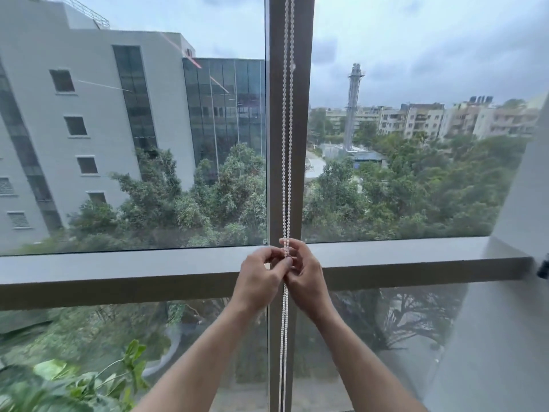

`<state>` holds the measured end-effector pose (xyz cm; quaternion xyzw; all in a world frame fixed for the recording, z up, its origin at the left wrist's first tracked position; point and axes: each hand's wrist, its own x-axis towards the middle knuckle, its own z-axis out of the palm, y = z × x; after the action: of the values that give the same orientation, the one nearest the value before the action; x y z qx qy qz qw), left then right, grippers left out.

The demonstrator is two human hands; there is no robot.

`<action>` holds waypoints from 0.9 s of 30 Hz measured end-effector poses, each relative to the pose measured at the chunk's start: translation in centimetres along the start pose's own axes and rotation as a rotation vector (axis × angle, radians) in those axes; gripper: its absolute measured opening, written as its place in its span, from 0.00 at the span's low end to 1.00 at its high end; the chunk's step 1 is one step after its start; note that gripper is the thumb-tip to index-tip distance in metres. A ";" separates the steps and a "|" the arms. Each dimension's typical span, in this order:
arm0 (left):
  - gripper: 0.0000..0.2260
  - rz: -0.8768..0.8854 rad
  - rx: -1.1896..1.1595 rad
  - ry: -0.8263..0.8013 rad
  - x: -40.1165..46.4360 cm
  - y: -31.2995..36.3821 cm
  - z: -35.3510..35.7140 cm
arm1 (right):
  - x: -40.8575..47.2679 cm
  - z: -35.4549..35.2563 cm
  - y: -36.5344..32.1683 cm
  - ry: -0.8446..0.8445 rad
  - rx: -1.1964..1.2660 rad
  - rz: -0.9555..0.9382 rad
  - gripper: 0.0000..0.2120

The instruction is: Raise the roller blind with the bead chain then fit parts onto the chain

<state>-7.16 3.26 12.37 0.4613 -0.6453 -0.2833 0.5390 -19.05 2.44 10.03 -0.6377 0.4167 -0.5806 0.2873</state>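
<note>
Two forearms entered from the bottom edge, both bare to the frame limit; no sleeve, glove, watch or ring showed. Left hand and right hand were bare too. Fingers slim, nails short and unpainted where visible. Wrists unadorned.

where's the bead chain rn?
Head view, centre: the bead chain hangs down the vertical window mullion, pinched between left hand and right hand at the horizontal frame bar.
</note>
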 end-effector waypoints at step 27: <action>0.30 0.550 0.786 0.051 11.4 14.6 -12.2 | 13.0 -5.0 -17.9 0.123 -0.600 -0.554 0.36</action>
<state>0.35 0.62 33.08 0.4491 -0.7883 0.1464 0.3944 -20.67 0.55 32.58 -0.7454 0.3963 -0.5258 -0.1040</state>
